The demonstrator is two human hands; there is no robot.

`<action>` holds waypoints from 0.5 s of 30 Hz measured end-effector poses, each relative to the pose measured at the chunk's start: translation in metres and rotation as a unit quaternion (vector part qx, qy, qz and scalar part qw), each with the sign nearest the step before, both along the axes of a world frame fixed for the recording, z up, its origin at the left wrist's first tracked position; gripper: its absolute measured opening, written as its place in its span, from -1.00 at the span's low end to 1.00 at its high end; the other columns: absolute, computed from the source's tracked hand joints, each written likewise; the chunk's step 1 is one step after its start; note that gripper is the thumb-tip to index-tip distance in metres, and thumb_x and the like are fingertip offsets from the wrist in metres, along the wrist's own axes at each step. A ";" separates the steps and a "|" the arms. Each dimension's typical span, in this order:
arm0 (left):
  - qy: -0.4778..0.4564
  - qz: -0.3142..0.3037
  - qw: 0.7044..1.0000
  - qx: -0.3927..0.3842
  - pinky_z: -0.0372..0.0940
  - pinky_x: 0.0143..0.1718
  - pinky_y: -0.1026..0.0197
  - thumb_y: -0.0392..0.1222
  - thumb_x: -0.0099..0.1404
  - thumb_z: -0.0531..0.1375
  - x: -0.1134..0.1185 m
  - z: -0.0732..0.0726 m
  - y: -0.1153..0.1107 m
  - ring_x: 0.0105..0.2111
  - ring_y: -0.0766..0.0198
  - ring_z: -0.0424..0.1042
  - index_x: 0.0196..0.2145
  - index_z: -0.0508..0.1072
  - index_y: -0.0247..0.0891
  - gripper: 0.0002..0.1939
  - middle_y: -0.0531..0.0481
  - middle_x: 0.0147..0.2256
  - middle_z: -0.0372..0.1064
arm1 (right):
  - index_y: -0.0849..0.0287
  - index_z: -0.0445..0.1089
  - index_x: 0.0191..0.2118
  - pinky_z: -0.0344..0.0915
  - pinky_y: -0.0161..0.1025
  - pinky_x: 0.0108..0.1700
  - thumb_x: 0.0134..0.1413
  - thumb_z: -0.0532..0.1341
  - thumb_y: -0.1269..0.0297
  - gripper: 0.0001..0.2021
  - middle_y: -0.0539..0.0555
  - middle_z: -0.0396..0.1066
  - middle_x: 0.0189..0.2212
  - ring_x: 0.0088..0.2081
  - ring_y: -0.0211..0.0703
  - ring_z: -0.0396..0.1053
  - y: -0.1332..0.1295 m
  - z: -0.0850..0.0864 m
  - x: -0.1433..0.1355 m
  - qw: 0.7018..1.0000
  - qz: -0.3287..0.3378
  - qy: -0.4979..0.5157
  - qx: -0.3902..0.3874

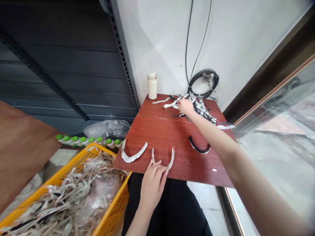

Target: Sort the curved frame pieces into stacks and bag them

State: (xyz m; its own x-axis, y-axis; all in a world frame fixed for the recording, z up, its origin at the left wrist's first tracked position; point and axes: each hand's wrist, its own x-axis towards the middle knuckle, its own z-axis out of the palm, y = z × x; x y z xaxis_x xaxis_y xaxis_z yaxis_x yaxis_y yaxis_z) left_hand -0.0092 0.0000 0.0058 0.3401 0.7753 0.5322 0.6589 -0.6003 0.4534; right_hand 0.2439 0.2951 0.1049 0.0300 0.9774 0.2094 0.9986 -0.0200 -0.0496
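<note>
My left hand [154,175] rests at the front edge of the red-brown table [157,127], its fingers over the bottom of a U-shaped bundle of white strips [171,159]. To its left lies another curved white bundle [133,158]. A black curved bundle [199,150] lies to the right, near my right forearm. Farther back, my right hand [185,106] is closed at the left side of a loose pile of white and black strips [203,111], with white strips at its fingertips.
A cream bottle [152,87] stands at the table's back left corner. Coiled black cable [216,80] leans on the wall. A yellow crate [115,205] full of strips is at the lower left, beside green-capped bottles [83,141]. A small white piece [214,170] lies front right.
</note>
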 end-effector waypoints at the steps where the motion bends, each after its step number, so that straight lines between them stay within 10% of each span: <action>1: 0.001 -0.001 1.000 0.002 0.28 0.20 -0.20 -0.31 0.38 0.13 0.000 0.001 0.000 0.00 0.14 0.47 -0.11 0.38 -0.16 -0.84 -0.01 -0.19 0.49 | 0.25 0.51 -0.05 0.27 -0.11 0.00 0.25 0.07 0.41 -0.70 0.33 0.50 -0.06 -0.02 0.09 0.44 0.007 -0.001 0.000 1.000 0.000 -0.009 -0.013; 15: 0.023 0.026 0.999 0.013 0.41 0.08 -0.11 -0.26 0.39 0.11 0.001 0.004 0.000 0.12 0.05 0.38 -0.08 0.43 -0.15 -0.82 -0.10 -0.03 0.41 | 0.17 0.48 -0.05 0.31 -0.18 -0.03 0.20 0.21 0.29 -0.77 0.26 0.48 -0.01 0.00 0.06 0.44 0.037 -0.009 0.003 0.983 0.121 -0.116 -0.078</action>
State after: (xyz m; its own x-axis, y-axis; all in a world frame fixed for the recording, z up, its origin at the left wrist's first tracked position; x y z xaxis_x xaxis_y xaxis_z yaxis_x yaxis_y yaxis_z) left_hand -0.0084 -0.0001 0.0093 0.3231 0.7794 0.5368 0.7095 -0.5749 0.4076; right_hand 0.2465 0.3317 0.0956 -0.2385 0.9707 0.0310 0.9589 0.2303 0.1657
